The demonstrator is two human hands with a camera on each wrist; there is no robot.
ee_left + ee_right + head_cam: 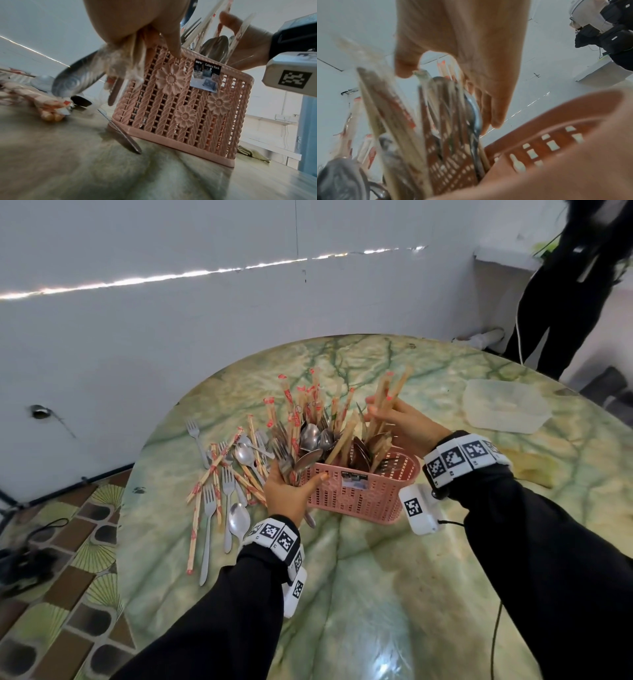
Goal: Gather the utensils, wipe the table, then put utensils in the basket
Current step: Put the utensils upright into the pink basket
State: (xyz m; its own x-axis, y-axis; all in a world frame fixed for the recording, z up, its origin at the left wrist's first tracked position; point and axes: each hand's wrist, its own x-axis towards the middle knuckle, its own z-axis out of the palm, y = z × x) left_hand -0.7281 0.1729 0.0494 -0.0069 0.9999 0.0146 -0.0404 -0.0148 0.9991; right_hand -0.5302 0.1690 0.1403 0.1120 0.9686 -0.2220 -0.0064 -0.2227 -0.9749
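While the pink basket (356,491) stands upright on the table (394,594), my left hand (287,491) clutches forks and spoons just left of its rim — handles down; my right hand (404,422) grips chopsticks over its far side.

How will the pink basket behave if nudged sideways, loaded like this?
Probably top-heavy: chopsticks and spoons stand well above the pink basket rim, so it may tip. The perforated plastic walls look light, and the polished table may let it slide.
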